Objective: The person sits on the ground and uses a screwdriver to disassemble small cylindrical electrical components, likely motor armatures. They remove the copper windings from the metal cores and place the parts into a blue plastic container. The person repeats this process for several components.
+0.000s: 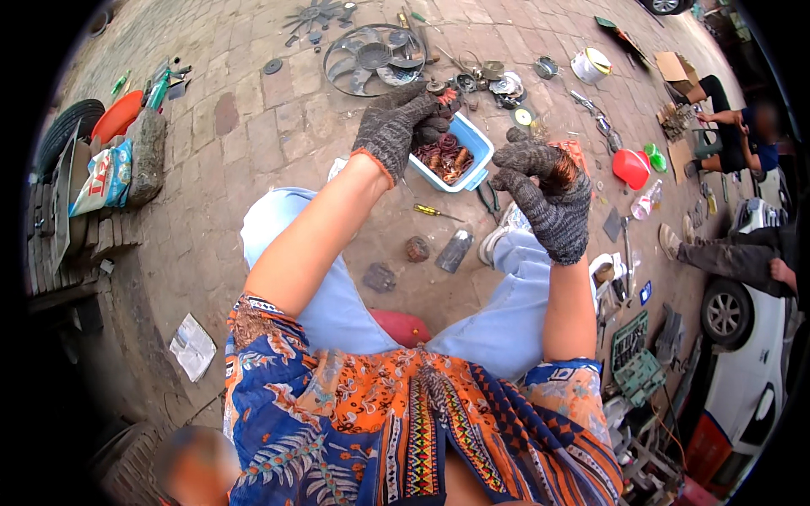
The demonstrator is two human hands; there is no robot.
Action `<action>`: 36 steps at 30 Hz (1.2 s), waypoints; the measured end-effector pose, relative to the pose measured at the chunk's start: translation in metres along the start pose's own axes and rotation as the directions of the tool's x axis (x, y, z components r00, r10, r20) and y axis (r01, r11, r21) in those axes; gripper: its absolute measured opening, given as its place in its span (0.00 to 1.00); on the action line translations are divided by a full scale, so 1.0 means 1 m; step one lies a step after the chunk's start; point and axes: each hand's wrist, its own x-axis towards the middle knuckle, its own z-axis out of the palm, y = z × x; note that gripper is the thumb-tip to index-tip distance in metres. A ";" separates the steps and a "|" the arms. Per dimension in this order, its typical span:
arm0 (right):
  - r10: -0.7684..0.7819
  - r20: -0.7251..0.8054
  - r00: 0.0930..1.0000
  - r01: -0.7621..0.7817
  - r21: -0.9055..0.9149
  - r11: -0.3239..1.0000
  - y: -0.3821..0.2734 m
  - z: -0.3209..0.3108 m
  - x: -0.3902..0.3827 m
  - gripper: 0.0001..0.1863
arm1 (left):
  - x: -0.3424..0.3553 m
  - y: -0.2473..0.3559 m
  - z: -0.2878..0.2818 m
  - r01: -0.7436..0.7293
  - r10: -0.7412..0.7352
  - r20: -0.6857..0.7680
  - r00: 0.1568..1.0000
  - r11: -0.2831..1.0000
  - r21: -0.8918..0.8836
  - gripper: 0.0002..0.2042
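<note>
My left hand [396,126], in a dark grey knitted glove with an orange cuff, is closed round a small dark part with red pieces [441,97], above the upper left of a blue plastic tub [478,174] holding copper windings and dark red wire. My right hand [540,190], gloved alike, is right of the tub with bent fingers around something copper-coloured [558,171], partly hidden. Below the tub lie pliers [489,198], a yellow-handled screwdriver [434,211], a round rusty part [417,249] and a dark metal piece [456,249].
A fan assembly [374,57], several parts, a white bucket [591,66] and red bowl [631,167] surround me on bricks [253,110]. Sacks [103,175] lie left; a green toolbox [633,363] and white car [734,396] are right. Two other people [734,126] [730,261] sit nearby.
</note>
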 end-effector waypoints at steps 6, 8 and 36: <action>0.305 0.301 0.904 -0.212 -0.305 0.928 0.010 -0.008 0.004 0.20 | 0.002 0.008 -0.001 -0.240 0.245 -0.019 0.969 0.961 0.133 0.14; 0.176 0.219 0.960 -0.140 -0.174 0.975 0.029 -0.010 0.008 0.21 | -0.004 0.013 0.006 -0.279 0.267 0.083 0.960 0.932 0.231 0.17; 0.317 -0.249 0.915 -0.352 -0.110 0.930 0.038 0.014 0.008 0.10 | -0.020 0.025 0.023 -0.233 0.028 0.434 0.900 0.874 0.426 0.23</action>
